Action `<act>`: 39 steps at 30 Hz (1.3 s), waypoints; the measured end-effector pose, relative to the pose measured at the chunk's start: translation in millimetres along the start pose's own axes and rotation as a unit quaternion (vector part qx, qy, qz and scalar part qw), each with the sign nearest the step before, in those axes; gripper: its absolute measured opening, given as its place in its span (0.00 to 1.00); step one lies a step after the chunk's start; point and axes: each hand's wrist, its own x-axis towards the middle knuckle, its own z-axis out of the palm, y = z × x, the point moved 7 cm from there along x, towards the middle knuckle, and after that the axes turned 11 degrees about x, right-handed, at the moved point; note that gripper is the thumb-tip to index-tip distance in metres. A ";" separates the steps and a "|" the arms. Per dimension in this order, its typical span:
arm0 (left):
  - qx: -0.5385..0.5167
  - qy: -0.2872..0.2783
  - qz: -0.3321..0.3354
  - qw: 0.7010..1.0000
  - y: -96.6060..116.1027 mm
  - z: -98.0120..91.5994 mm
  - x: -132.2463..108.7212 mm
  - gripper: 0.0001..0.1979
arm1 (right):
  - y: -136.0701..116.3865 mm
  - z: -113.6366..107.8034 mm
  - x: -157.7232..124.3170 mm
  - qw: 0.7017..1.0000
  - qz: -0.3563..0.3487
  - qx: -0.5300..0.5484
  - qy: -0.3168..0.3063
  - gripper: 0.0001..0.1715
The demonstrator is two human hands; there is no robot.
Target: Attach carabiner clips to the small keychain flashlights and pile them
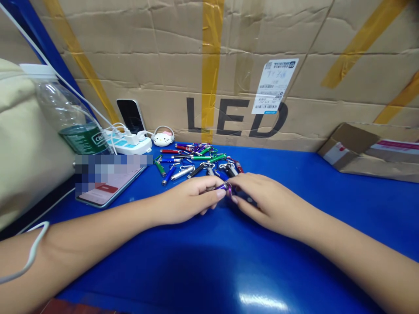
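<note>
My left hand [188, 199] is closed around a small purple keychain flashlight [223, 186], its end showing between thumb and fingers. A purple clip [230, 191] hangs at that end, pinched by the thumb and fingertips of my right hand [270, 198]. Just beyond my hands lies a loose pile of similar metal flashlights with clips. Among them are a silver flashlight [182, 172], a black one [195, 171], a green one [200, 158] and a red one [170, 151]. My fingers hide part of the pile's near edge.
A phone [114, 185] lies flat on the blue table [196, 270] at left, near a white power strip [131, 146] with plugs and cables. Behind stand another phone [130, 115], a white cat-faced gadget [163, 138] and a large cardboard box [157, 56]. A plastic bottle [70, 113] leans left; a small carton [366, 150] sits right.
</note>
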 end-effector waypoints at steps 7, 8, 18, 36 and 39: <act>0.006 0.002 0.002 1.000 -3.5 0.0 -1.1 0.12 | 1.5 -6.8 -0.3 0.999 0.036 -0.010 0.020 0.09; 0.004 0.006 0.006 1.000 -3.4 -0.6 -0.8 0.12 | 2.1 -9.0 -0.6 0.999 0.038 -0.008 0.027 0.08; -0.040 0.048 -0.033 0.998 -9.8 -4.3 4.4 0.12 | 28.1 -33.6 -5.8 0.989 0.117 0.044 0.083 0.06; -0.043 0.079 0.014 0.996 -6.1 -5.1 3.0 0.17 | 15.2 -14.8 -4.9 0.992 0.068 0.043 0.092 0.14; -0.065 0.073 0.037 0.995 -3.4 -2.4 4.3 0.18 | 15.9 -13.9 -4.5 0.993 0.065 0.035 0.095 0.13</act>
